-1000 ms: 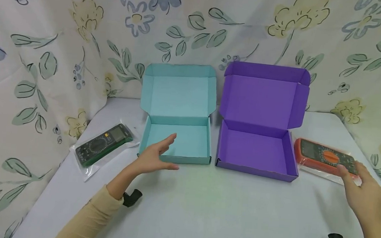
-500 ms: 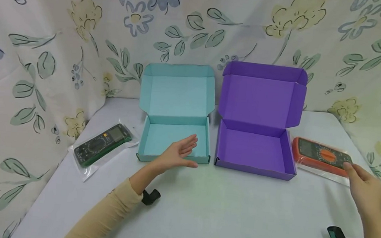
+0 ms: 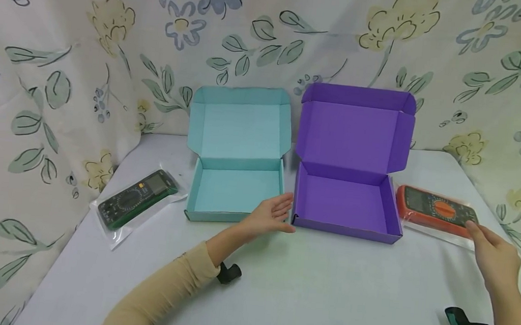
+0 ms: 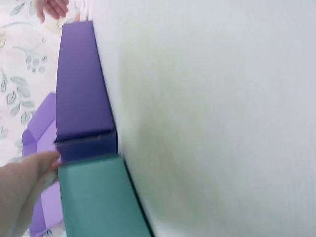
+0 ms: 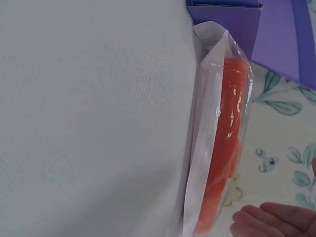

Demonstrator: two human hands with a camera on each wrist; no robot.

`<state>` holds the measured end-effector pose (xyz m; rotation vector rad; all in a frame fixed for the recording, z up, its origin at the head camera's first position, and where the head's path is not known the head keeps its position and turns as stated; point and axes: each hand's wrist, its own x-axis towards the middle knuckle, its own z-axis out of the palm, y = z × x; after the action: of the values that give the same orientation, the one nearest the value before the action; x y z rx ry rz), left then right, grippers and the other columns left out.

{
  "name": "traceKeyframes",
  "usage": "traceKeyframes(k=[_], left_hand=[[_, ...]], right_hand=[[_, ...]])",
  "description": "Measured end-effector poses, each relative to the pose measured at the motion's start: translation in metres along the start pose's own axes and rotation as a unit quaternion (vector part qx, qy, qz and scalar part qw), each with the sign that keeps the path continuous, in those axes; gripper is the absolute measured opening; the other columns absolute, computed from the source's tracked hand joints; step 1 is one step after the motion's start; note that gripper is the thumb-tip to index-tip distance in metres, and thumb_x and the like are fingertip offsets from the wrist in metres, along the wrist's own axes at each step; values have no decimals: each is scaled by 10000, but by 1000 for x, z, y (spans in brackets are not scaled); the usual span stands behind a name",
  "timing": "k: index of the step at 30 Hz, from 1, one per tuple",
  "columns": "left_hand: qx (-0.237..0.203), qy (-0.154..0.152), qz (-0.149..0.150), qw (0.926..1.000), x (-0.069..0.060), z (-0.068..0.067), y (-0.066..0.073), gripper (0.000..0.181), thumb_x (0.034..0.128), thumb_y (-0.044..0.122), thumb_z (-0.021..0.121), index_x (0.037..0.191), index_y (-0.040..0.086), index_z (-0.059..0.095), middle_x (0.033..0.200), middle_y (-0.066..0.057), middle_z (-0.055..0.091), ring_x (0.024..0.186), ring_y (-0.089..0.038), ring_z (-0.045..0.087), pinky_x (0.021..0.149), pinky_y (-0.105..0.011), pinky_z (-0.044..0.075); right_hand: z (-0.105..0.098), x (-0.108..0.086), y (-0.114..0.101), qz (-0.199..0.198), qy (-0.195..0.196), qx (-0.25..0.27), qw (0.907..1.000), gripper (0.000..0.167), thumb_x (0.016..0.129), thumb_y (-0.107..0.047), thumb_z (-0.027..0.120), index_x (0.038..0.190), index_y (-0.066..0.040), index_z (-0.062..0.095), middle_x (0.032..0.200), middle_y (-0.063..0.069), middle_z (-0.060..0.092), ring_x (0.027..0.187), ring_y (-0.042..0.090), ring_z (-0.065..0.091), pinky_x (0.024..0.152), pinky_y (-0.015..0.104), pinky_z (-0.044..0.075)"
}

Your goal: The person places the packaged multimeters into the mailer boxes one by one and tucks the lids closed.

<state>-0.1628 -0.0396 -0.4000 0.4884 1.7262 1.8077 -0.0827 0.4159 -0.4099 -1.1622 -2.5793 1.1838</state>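
Observation:
My left hand [image 3: 265, 216], fingers extended and thumb apart, is over the front right corner of the open teal box [image 3: 224, 217], beside the purple box [image 3: 347, 229]. In the left wrist view, its fingers [image 4: 24, 175] are at the seam where the teal box [image 4: 101, 197] meets the purple box [image 4: 81, 84]; contact is unclear. An orange multimeter [image 3: 440, 210] in a clear bag lies right of the purple box. My right hand [image 3: 496, 257] is at its right end. The right wrist view shows the right hand's loosely bent fingers [image 5: 271, 219] apart from the bagged multimeter [image 5: 227, 128].
A green multimeter [image 3: 135, 198] in a clear bag lies left of the teal box. Both boxes have their lids raised at the back. A white tabletop [image 3: 324, 290] spreads in front, and a floral cloth [image 3: 252, 39] hangs behind.
My left hand has moved right, from the teal box's front left to its front right corner. My right hand has shifted slightly off the orange multimeter's end. The boxes and meters appear unmoved.

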Motion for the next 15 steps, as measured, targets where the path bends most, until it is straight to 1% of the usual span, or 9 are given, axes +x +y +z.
traceKeyframes(k=[2,5,7,10,11,12,13,14,15], left_hand=[[-90,97,-76,9999,3,5,-1,878,835,-144,649,1536,-31,133,1593,-187,156,1455,-288,194,1144,-340,261],[-21,285,-148,9995,9,10,-3,894,839,-126,654,1540,-23,109,1598,-176,136,1461,-275,172,1156,-336,230],[85,407,-242,9988,12,13,-1,901,843,-111,660,1543,-16,99,1600,-167,130,1462,-264,165,1161,-333,215],[217,650,-472,9965,20,17,3,897,840,-112,662,1542,-13,113,1598,-160,150,1459,-256,179,1164,-333,211],[262,754,-557,9953,23,18,4,895,833,-119,663,1540,-17,125,1594,-163,163,1457,-258,189,1163,-336,215],[295,839,-635,9940,26,19,5,892,827,-134,659,1537,-23,132,1591,-168,170,1456,-263,192,1164,-340,215],[342,922,-694,9927,28,21,6,889,821,-147,655,1534,-31,137,1587,-176,181,1453,-271,198,1163,-347,220],[397,1002,-734,9915,32,22,5,887,815,-158,652,1532,-35,144,1582,-179,195,1451,-275,205,1162,-351,223],[498,1070,-775,9900,34,23,5,887,812,-163,652,1531,-38,149,1578,-182,206,1448,-282,212,1161,-356,228]], right_hand=[[1,-1,0,26,46,14,10000,878,939,-681,302,1510,-19,227,1535,283,200,1417,481,149,1018,686,299],[1,0,2,30,15,86,10000,847,948,-661,323,1516,-39,224,1548,265,182,1427,469,126,1046,681,266],[3,18,19,-89,6,58,9999,843,942,-668,322,1522,-65,215,1557,250,171,1423,479,126,1041,693,260],[0,12,14,-118,-71,63,9999,790,977,-605,316,1520,-45,195,1556,265,146,1415,497,121,1051,694,244],[-1,10,11,-110,-95,66,9999,768,984,-589,314,1524,-56,200,1560,257,142,1417,494,119,1052,691,247],[0,9,11,-85,-65,89,9999,796,973,-615,308,1523,-50,198,1558,261,148,1414,494,134,1042,689,269],[-2,-1,1,0,-95,166,9998,783,979,-600,311,1523,-48,197,1560,259,144,1420,482,129,1055,678,263],[-3,-9,-7,89,-91,157,9998,786,976,-605,314,1521,-50,198,1561,255,153,1425,465,141,1038,649,325],[-2,-8,-6,113,-88,213,9997,800,966,-623,326,1523,-61,207,1565,242,161,1431,452,139,1043,644,323]])
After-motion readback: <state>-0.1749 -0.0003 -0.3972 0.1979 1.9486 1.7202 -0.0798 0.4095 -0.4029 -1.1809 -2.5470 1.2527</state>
